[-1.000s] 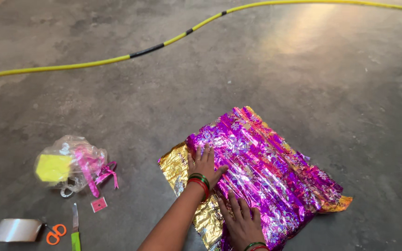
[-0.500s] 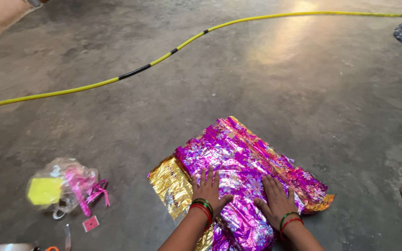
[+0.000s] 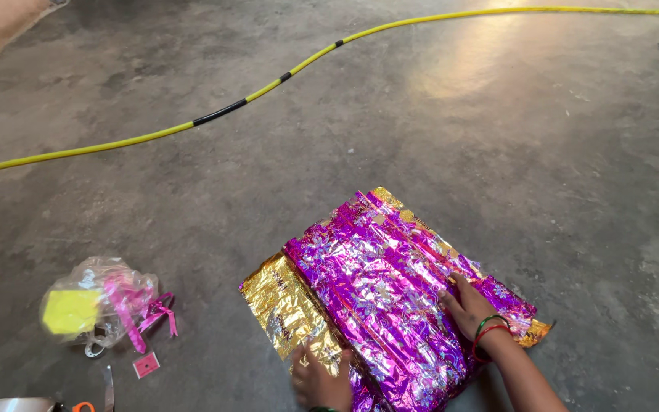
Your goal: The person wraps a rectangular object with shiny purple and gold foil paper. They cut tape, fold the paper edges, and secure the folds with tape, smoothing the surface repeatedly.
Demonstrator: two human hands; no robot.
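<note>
A crinkled sheet of shiny purple foil wrapping paper [image 3: 379, 290] with a gold underside [image 3: 280, 301] lies folded over on the concrete floor. My left hand [image 3: 323, 381] rests at the near edge, on the gold part where it meets the purple flap. My right hand [image 3: 470, 309] presses flat on the right side of the purple foil, fingers together, bangles on the wrist. Neither hand grips anything that I can see.
A clear plastic bag [image 3: 97, 305] with yellow paper and pink ribbon lies to the left, with a small pink card [image 3: 145, 365] beside it. A yellow hose [image 3: 192, 126] crosses the floor behind. A tape roll [image 3: 20, 404] sits at the bottom left.
My left hand slid back toward me to the near gold edge. My right hand moved right and outward across the purple foil, smoothing it.
</note>
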